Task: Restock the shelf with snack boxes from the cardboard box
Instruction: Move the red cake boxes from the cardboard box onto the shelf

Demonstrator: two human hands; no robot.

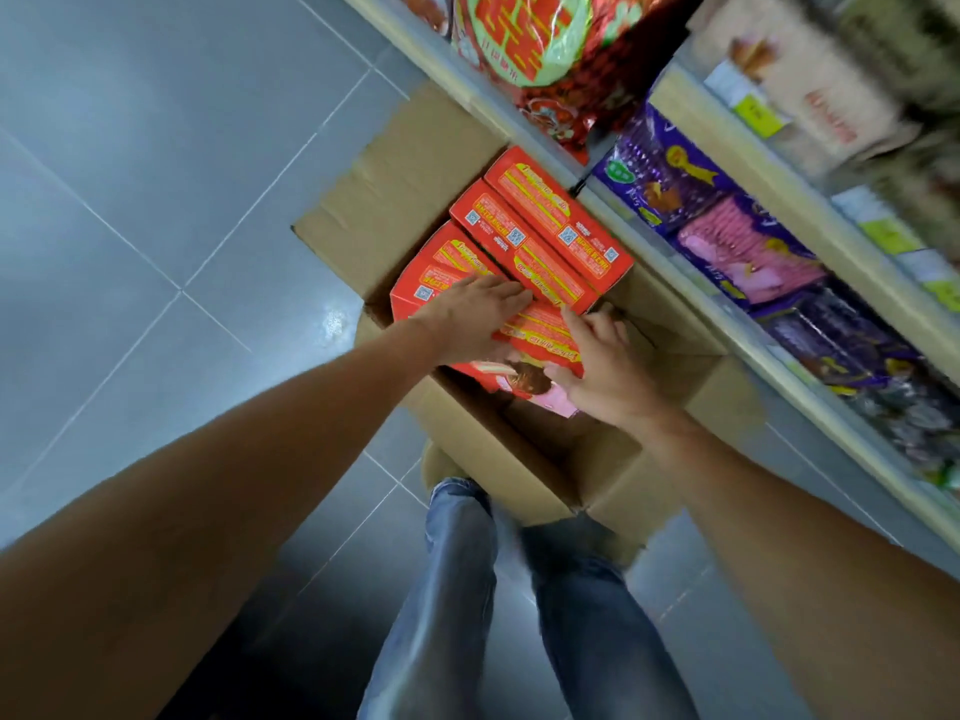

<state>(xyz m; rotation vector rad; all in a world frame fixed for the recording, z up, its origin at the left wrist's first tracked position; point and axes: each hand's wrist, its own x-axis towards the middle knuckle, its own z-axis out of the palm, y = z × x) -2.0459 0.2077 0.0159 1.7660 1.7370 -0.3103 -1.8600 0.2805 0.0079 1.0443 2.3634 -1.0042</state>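
Over the open carton [395, 200] on the floor beside the shelf [769, 184], a person's left hand [467, 319] lies flat-fingered on a red snack box [540, 335], steadying it, while the right hand [597, 366] curls round its end, apparently to lift it out.

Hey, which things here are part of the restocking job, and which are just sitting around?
Part of the job: red snack boxes, cardboard box, shelf, left hand, right hand.

Just around: purple packets, pink packets, red foil bags, tiled floor.
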